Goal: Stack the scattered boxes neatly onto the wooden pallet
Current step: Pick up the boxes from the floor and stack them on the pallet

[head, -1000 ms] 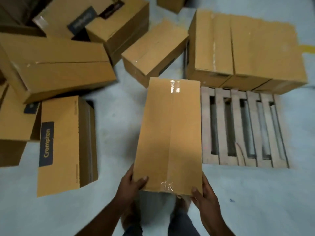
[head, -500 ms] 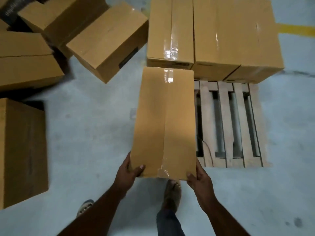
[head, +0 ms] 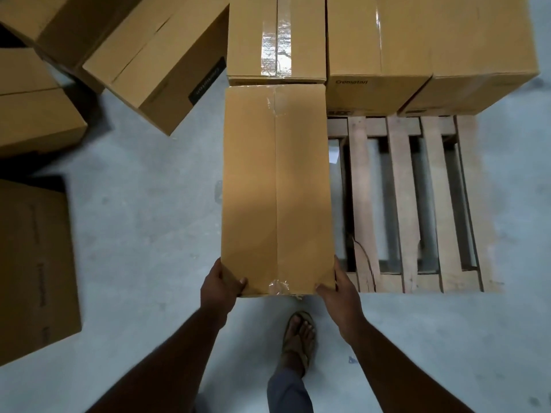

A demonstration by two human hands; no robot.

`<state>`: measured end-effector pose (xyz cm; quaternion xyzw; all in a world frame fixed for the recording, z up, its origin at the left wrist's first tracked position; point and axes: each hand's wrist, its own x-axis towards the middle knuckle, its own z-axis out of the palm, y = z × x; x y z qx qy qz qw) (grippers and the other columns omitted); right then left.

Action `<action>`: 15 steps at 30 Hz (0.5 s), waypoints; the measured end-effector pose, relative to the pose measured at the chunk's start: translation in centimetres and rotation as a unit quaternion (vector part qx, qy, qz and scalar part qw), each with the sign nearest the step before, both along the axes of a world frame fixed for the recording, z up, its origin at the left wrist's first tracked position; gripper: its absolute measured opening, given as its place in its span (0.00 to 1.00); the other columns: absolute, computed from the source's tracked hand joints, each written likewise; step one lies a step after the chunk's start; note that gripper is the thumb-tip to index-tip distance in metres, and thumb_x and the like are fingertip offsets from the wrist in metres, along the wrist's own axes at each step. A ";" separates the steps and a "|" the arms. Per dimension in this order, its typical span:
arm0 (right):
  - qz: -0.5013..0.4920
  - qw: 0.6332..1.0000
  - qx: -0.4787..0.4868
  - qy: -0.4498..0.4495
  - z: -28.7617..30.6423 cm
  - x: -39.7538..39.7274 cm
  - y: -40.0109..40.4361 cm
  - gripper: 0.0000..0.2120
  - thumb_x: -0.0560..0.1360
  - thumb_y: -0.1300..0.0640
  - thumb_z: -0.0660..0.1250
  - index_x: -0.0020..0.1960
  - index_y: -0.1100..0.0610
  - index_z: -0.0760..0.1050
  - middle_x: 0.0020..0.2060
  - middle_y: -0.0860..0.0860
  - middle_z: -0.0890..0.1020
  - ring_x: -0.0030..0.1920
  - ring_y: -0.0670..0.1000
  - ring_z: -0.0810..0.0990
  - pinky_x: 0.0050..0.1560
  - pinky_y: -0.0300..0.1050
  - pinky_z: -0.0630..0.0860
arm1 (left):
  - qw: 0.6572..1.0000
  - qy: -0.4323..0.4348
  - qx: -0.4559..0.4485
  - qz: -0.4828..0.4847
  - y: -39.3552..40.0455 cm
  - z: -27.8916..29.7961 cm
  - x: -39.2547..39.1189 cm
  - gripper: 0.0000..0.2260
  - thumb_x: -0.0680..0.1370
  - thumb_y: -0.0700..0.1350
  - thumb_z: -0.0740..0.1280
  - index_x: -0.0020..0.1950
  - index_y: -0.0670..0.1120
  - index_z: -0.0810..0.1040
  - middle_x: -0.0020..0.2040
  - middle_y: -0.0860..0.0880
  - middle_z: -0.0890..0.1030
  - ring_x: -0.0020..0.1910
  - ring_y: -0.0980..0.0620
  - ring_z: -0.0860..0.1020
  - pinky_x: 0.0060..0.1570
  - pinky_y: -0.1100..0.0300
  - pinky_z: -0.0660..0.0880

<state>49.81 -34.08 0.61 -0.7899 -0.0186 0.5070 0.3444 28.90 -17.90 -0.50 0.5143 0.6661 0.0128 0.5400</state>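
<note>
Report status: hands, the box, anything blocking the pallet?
Left hand and right hand grip carried box at near corners. Box at left edge of pallet, behind it three stacked boxes. Bare slats unobstructed.

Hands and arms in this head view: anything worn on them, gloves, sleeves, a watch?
Nothing shows on them. The left hand and right hand are bare, without gloves or visible rings, and both forearms are uncovered to the frame's edge, with no sleeve, watch or band in view.
</note>
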 end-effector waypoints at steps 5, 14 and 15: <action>0.023 0.999 -0.032 -0.016 -0.6 1.0 1.5 0.38 0.80 0.59 0.70 0.84 0.46 0.57 0.74 0.52 0.74 0.71 0.57 0.74 0.70 0.52 0.74 | 0.999 0.033 0.001 -0.008 1.3 -0.5 1.3 0.30 0.76 0.41 0.76 0.76 0.46 0.70 0.66 0.44 0.79 0.61 0.39 0.78 0.58 0.43 0.81; 0.074 0.993 -0.034 -0.081 -0.9 0.3 1.1 0.33 0.80 0.61 0.70 0.82 0.46 0.64 0.68 0.50 0.80 0.66 0.56 0.79 0.66 0.56 0.79 | 0.999 0.021 -0.037 -0.019 2.2 -0.6 0.1 0.32 0.75 0.41 0.77 0.77 0.49 0.69 0.64 0.46 0.79 0.60 0.40 0.79 0.57 0.44 0.82; 0.070 0.994 -0.031 -0.080 -0.9 0.1 1.0 0.30 0.80 0.61 0.70 0.79 0.46 0.67 0.66 0.49 0.82 0.65 0.56 0.80 0.65 0.55 0.79 | 0.999 0.015 -0.042 -0.024 2.3 -0.5 -0.1 0.32 0.75 0.40 0.76 0.77 0.49 0.69 0.64 0.46 0.79 0.59 0.41 0.80 0.54 0.47 0.83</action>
